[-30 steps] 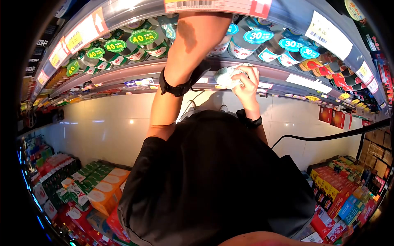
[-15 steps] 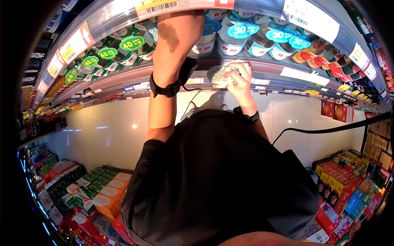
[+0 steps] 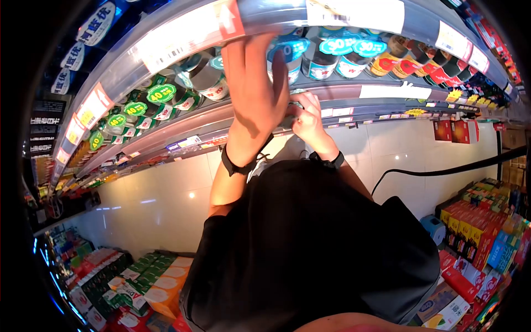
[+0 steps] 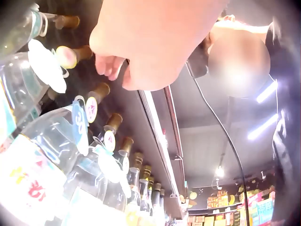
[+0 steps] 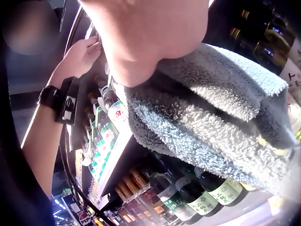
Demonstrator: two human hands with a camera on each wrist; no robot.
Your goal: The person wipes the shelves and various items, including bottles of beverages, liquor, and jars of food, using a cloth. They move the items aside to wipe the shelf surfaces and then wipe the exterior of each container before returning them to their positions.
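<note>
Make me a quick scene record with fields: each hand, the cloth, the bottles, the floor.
Left hand: raised at the upper shelf edge; whether it grips anything is unclear
Right hand: holds the cloth
Cloth: grey-blue, fluffy, in folds
Bottles: in rows, some with green tags, others blue tags
Floor: pale, shiny tiles

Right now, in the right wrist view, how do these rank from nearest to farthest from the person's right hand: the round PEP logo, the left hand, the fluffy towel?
From the right hand:
1. Fluffy towel: touching it, held right beneath.
2. Left hand: apart, over on the person's left.
3. PEP logo: far off, bottom left of the view.
</note>
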